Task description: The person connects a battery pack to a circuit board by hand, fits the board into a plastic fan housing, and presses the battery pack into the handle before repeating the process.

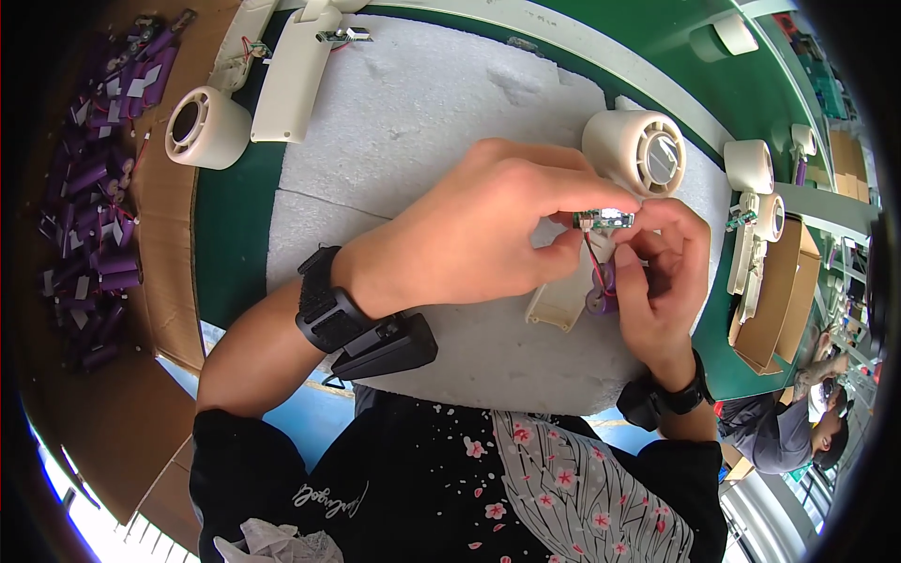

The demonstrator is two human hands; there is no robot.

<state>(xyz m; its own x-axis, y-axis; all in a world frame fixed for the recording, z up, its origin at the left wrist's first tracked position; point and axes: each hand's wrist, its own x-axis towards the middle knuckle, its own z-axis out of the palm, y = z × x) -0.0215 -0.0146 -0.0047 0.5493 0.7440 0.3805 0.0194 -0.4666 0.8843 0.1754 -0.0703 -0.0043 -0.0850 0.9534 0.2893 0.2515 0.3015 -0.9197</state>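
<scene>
Both hands meet over the white foam pad [422,122] at centre-right of the bench. Small green circuit board [603,220] sits between the two hands, long axis roughly horizontal, pinched at its left end by left hand [479,230] thumb and forefinger, fingers closed together on it. Right hand [662,281] lies just right of and below the board, fingertips touching its right end; fingers curled in, thumb up along the red wire [595,263] that drops from the board to a purple cylindrical battery cell [601,296]. Cell is partly hidden by the right thumb; whether the right hand grips cell or only steadies it, cannot tell for certain, but it is closed on the board/cell assy. Directly under the hands: cream plastic fan handle shell [563,300], lying on foam, long axis near vertical in view, with round fan head [638,150] above. Left hand is nearer the board's connector end. Spare fan housing [206,127] upper left; cardboard box of purple cells [94,188] far left, well apart. Black wrist units on both wrists
</scene>
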